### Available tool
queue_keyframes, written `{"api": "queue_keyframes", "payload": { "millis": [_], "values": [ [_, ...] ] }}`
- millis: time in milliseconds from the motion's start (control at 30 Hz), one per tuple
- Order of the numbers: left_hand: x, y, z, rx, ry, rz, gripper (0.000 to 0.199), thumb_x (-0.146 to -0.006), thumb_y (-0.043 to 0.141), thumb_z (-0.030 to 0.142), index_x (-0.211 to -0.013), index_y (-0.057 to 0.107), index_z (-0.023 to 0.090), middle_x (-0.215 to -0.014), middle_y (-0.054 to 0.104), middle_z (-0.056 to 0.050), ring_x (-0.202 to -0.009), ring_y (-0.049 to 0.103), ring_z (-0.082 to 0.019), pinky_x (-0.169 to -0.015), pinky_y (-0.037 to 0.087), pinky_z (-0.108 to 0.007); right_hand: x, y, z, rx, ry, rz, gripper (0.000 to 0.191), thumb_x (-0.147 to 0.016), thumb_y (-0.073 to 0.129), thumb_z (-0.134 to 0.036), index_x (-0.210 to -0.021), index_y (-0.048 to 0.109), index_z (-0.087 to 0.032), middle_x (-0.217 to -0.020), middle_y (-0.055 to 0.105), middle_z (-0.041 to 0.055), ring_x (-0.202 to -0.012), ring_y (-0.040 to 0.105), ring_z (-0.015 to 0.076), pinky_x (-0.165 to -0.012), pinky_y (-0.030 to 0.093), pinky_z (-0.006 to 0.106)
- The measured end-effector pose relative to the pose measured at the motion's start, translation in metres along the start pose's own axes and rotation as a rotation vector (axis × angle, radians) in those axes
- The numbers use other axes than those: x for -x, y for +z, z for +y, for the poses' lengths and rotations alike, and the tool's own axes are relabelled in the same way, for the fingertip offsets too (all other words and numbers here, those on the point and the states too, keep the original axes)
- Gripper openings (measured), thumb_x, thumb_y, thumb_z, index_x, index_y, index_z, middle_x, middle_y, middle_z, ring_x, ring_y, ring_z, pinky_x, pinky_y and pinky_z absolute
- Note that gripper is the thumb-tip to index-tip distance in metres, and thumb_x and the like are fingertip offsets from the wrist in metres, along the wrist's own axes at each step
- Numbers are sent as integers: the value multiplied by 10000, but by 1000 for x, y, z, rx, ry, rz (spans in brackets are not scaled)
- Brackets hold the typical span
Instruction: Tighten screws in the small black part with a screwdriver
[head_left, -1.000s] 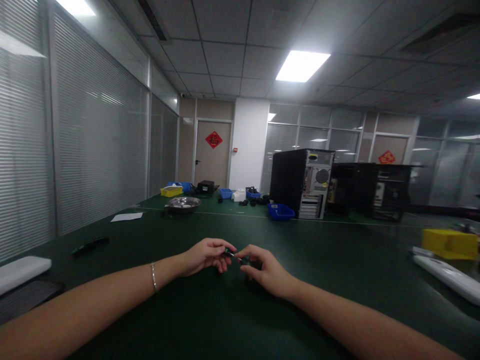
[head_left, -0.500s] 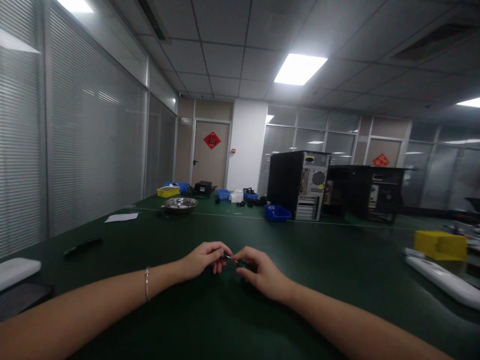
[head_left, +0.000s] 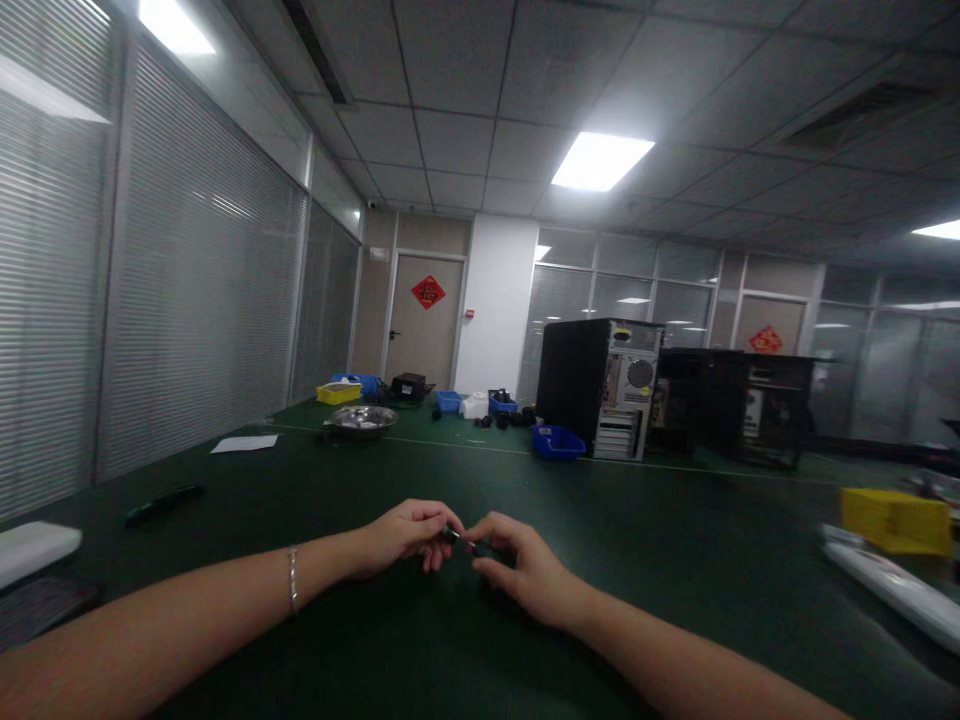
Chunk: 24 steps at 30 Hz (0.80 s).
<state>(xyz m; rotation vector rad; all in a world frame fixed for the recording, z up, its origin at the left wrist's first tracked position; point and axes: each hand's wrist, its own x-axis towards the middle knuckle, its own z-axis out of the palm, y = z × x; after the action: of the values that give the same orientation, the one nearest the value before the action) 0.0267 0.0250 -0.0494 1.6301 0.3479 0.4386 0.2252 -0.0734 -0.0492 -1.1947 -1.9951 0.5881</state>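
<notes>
Just above the green table [head_left: 420, 640], my left hand [head_left: 412, 535] pinches a small dark object [head_left: 450, 534] with a shiny metal end between thumb and fingers. Close to its right, my right hand [head_left: 521, 565] has its fingers curled round a thin dark item [head_left: 481, 549], whose bright tip points at the left hand's piece. Both items are too small to name, and whether their tips touch cannot be made out. A silver bracelet is on my left wrist.
A metal bowl [head_left: 363, 421], white paper [head_left: 245, 443] and dark green tool [head_left: 164, 503] lie left. Blue bin [head_left: 558, 442] and computer case [head_left: 600, 390] stand behind. At right are a yellow bin [head_left: 896, 521] and white device [head_left: 892, 585]; another white device [head_left: 37, 550] is far left.
The view has tilted slightly upward, so the whole scene sits lower. Both hands keep nearly the same pose and hold on the small items.
</notes>
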Motion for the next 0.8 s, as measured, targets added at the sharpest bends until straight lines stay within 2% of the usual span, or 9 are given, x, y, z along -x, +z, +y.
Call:
{"api": "queue_keyframes", "payload": {
  "millis": [100,233,400,667,800],
  "values": [
    [-5,-3,-7,-36,38,40,360,-803,513,434,-960,573,115,-710,560,-26,-568,515,-101,-528,363,-223,-1,1,0,38,16,40,249,-782,579,-264,-1024,576,-203,-855,560,14,-717,540,136,-646,436,252],
    [-6,-5,-9,-21,50,26,358,-815,496,427,-968,577,114,-720,561,-34,-582,516,-105,-532,360,-223,-1,0,-1,-11,36,7,267,-785,579,-273,-1042,567,-203,-858,563,15,-690,550,129,-623,438,247],
    [-2,-4,-4,39,28,0,349,-819,497,408,-974,582,107,-737,566,-48,-595,515,-109,-542,352,-225,-5,1,6,-128,70,-33,301,-776,597,-298,-1053,557,-187,-746,551,-4,-606,539,111,-547,426,227],
    [3,-1,4,68,4,-15,338,-810,517,399,-972,585,110,-787,574,-64,-636,512,-120,-567,346,-236,-6,-1,4,-302,45,-99,327,-752,630,-304,-1042,556,-174,-911,577,30,-631,535,83,-507,416,184],
    [4,1,5,89,-3,1,325,-800,535,384,-965,590,110,-811,582,-76,-637,512,-121,-568,340,-239,-7,-2,7,-283,86,-108,368,-751,628,-342,-1069,543,-176,-842,593,21,-594,532,83,-467,393,178]
  ]
}}
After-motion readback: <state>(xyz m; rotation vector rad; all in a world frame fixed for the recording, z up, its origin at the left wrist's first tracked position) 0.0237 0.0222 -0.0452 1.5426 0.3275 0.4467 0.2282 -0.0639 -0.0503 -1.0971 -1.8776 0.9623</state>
